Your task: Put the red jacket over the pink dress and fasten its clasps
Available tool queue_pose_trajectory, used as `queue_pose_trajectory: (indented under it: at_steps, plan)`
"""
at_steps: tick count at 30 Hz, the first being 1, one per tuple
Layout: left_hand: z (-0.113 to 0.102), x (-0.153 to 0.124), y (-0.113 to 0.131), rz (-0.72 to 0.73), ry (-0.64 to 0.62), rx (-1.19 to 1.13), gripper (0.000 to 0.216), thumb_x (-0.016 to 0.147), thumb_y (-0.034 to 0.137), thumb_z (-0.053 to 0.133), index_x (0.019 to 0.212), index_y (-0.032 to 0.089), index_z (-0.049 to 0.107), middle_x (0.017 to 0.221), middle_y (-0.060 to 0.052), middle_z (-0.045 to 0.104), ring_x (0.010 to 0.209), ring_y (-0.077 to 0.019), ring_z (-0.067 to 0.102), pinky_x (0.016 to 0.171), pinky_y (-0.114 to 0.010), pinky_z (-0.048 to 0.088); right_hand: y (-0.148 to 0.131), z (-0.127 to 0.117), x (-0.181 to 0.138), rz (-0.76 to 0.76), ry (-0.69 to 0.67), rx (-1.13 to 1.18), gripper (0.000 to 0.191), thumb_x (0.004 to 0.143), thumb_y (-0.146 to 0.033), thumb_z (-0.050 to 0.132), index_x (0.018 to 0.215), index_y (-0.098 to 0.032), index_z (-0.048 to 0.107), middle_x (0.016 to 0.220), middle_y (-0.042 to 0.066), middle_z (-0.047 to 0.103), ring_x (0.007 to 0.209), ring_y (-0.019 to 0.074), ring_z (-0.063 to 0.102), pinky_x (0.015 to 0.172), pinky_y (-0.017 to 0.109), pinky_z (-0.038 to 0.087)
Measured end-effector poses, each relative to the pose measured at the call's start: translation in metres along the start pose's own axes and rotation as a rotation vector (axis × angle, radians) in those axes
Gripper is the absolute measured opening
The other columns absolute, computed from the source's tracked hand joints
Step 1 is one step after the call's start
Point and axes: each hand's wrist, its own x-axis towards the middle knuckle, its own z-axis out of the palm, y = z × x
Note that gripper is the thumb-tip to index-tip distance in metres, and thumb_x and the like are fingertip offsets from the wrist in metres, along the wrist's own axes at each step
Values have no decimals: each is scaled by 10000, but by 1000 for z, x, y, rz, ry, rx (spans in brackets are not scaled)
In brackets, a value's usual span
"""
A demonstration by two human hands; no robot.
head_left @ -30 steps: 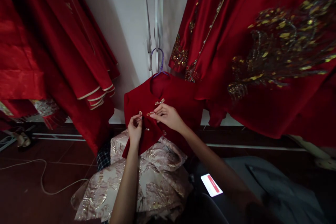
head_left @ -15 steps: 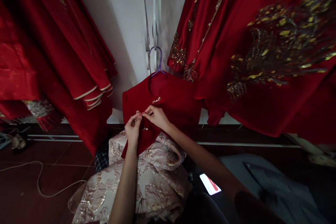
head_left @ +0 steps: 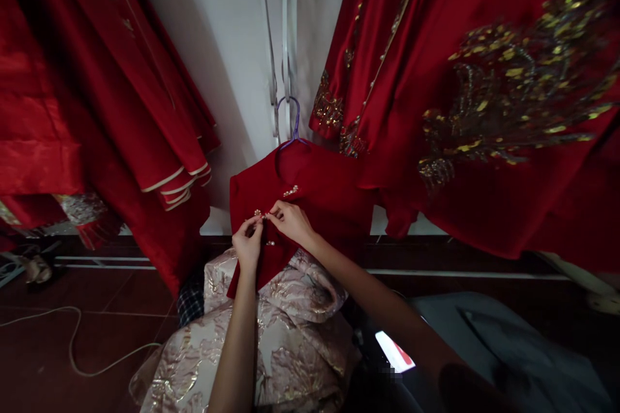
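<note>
A red jacket hangs in front of me on a purple hanger. Down its front run pearl-beaded fasteners: an upper one, a lower one and a middle one. My left hand pinches the left part of the middle fastener between thumb and fingers. Close beside it, my right hand pinches the right part of the same fastener, palm down. The fingertips nearly meet and hide most of what they hold.
Red garments hang on the left, and a sequined red garment on the right. Pink-gold brocade fabric lies below the jacket. A lit screen glows under my right forearm. A cable crosses the tiled floor.
The whole view has shifted slightly, so things sit a little lower. Both hands stay at the middle fastener, with only small finger movements.
</note>
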Motion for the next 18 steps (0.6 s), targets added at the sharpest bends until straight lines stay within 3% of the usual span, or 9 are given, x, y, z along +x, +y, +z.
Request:
queue_pose_trajectory:
  at_steps: [6,11,15,18]
  plan:
    - [-2,4,-8,45,-102,25,248,770,340,580,916,142,609,912,-77,659,836,-158,627,810,-318,500,-2,-7,3,46,-45,37,73,807,-220,561,809,-203,633,799,28,705,722,147,662,639,220,468]
    - [-13,-41,-6,143,142,287,165,809,172,458,953,172,539,976,-80,548,881,-165,544,831,-339,452,6,-39,-37,69,-209,101,161,793,-168,523,802,-189,683,755,28,713,688,160,658,635,237,468]
    - [-21,-73,8,201,-80,395,160,769,125,475,884,194,563,897,-53,545,871,-186,540,836,-354,441,18,-56,-80,117,-213,73,203,808,-169,482,812,-199,683,827,47,717,772,178,658,711,268,464]
    - [-25,-79,16,229,-191,466,160,737,137,526,866,202,594,890,-49,554,876,-199,554,834,-363,451,25,-54,-98,190,-171,22,177,808,-178,498,880,-185,659,816,62,706,764,179,654,707,268,458]
